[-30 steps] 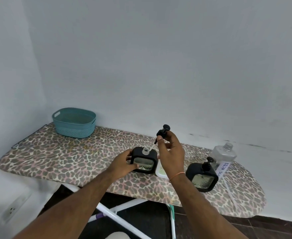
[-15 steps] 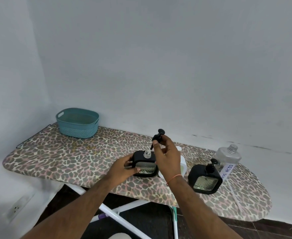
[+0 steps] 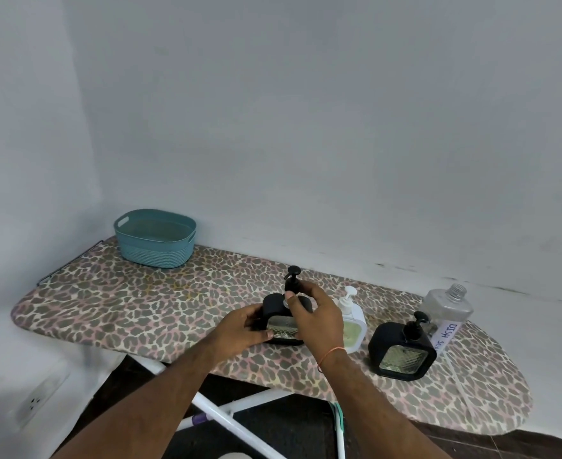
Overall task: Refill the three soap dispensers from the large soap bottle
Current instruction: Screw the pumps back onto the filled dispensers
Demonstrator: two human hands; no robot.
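A black square soap dispenser (image 3: pixel 281 327) stands on the leopard-print ironing board (image 3: pixel 124 299). My left hand (image 3: pixel 243 326) grips its left side. My right hand (image 3: pixel 316 313) pinches its black pump head (image 3: pixel 293 281), which sits at the dispenser's neck. Behind my right hand stands a white dispenser (image 3: pixel 352 323) with its pump on. A second black dispenser (image 3: pixel 402 351) with its pump on stands further right. The large clear soap bottle (image 3: pixel 448 309), uncapped and labelled "DISH", stands at the far right.
A teal basket (image 3: pixel 155 238) sits at the board's back left, near the wall corner. The board's rounded end (image 3: pixel 505 402) is to the right. White legs (image 3: pixel 226 415) cross under the board. A wall socket (image 3: pixel 37 397) is low on the left.
My right hand has lowered the pump head from above the open neck down onto the black dispenser. My left hand has kept its hold on the dispenser's side.
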